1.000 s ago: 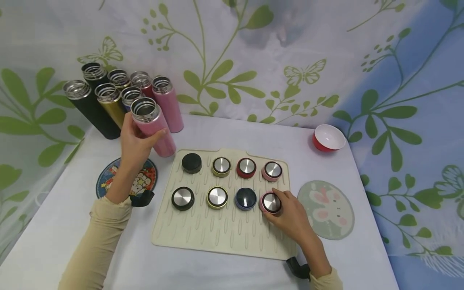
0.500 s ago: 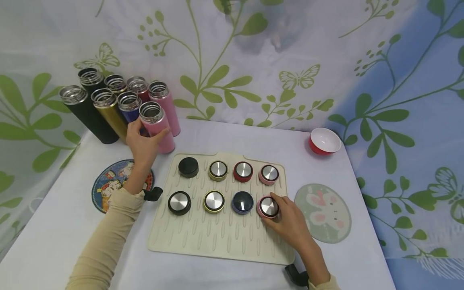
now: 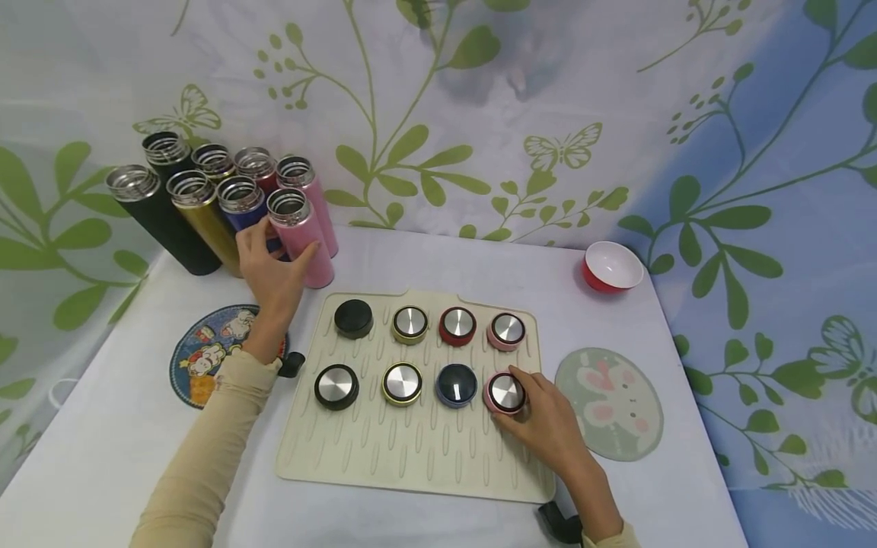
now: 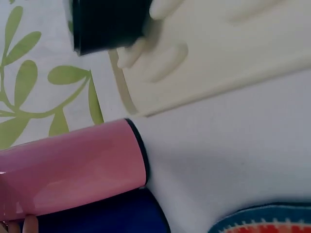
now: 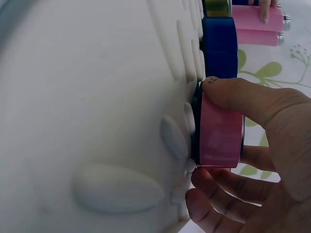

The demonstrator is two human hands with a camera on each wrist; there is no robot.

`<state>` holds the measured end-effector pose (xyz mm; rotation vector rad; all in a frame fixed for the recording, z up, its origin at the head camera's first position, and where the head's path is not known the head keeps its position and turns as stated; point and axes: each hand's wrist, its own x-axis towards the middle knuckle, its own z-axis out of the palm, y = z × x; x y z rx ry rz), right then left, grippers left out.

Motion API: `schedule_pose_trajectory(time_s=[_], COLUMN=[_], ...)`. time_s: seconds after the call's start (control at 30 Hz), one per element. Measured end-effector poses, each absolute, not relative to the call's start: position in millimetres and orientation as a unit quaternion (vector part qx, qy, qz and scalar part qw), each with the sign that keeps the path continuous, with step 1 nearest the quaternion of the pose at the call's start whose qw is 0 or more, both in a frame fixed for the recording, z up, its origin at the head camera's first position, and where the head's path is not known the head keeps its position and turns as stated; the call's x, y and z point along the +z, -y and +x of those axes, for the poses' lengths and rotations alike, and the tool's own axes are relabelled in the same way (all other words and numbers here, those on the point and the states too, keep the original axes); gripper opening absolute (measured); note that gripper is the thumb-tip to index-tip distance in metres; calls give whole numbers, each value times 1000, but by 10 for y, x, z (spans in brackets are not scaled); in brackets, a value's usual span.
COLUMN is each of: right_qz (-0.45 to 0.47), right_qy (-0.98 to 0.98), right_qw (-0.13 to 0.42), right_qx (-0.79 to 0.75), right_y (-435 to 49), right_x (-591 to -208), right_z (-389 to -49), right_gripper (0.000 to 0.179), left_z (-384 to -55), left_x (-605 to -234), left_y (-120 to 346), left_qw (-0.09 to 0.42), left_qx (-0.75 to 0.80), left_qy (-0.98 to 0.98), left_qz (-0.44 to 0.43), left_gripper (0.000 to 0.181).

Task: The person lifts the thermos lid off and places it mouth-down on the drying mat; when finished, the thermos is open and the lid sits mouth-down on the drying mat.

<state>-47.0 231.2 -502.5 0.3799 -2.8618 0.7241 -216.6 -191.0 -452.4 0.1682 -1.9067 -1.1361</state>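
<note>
My left hand [image 3: 270,266] grips an uncapped pink thermos bottle [image 3: 310,247] at the front right of a cluster of bottles. A blue bottle [image 3: 241,199] stands just left of it, partly behind my fingers. In the left wrist view the pink bottle [image 4: 82,170] lies alongside the blue bottle [image 4: 116,213]; only fingertips [image 4: 30,224] show. On the cream ribbed mat [image 3: 411,457], my right hand [image 3: 544,415] pinches a pink lid [image 3: 505,393] with a steel top. The right wrist view shows thumb and fingers on opposite sides of this pink lid [image 5: 221,131], which sits on the mat.
Other lids, such as a dark blue lid [image 3: 456,384] and a red lid [image 3: 457,326], sit in two rows on the mat. A green bottle [image 3: 164,221] stands far left. A round blue mat [image 3: 199,358], bunny mat [image 3: 610,403] and red bowl [image 3: 612,268] lie around.
My left hand has shifted the pink bottle slightly back and right, and more of the blue bottle shows. The right hand stays on the pink lid. The head view has moved a little.
</note>
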Motion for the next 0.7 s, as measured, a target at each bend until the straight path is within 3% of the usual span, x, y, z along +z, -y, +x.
schedule_pose_trajectory(time_s=[0.37,0.7], right_qz=[134,129], right_qy=[958,959], right_qw=[90,83], right_qx=[236,240], right_y=[-2305,-2300], right_x=[-5026,-5004], right_z=[-481,-484], right_gripper=[81,80], left_z=[-2204,-2195], left_x=[-4536,-4626], left_y=[1893,1882], left_qw=[468,419], left_qx=[-413,-407], left_qy=[777,805], left_qz=[77,105], left_gripper=[68,64])
